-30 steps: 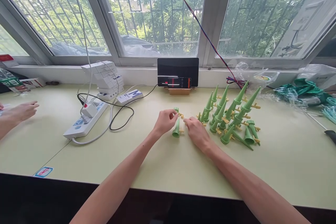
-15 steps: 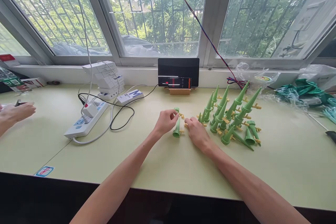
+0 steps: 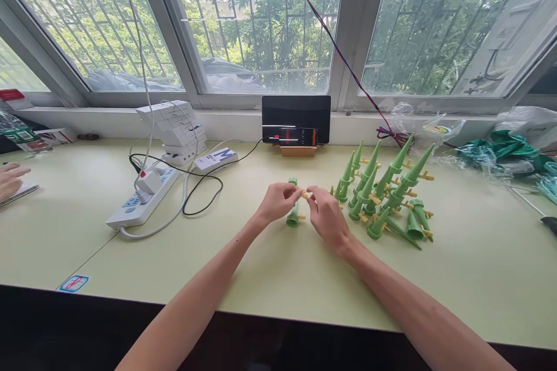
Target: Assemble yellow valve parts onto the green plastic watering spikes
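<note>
My left hand (image 3: 279, 202) and my right hand (image 3: 327, 214) meet above the table, fingertips pinched together on a small yellow valve (image 3: 305, 193). The fingers cover part of it. Beneath and behind my left fingers lies a green plant watering spike (image 3: 293, 219), with its round collar toward me and another yellow piece (image 3: 301, 217) at its side. Just right of my right hand stands a group of green watering spikes (image 3: 364, 185), most pointing up, with yellow valves on their sides. A few of them lie tipped over at the group's near right.
A white power strip (image 3: 145, 200) with cables and white boxes (image 3: 180, 133) are to the left. A phone (image 3: 298, 137) leans before a black tablet (image 3: 296, 107) at the back. Plastic bags (image 3: 500, 153) lie right. Another person's hand (image 3: 12, 179) is at far left.
My right hand has shifted slightly up and left, and its fingertips now join my left hand's at the yellow valve. The other person's hand has moved left.
</note>
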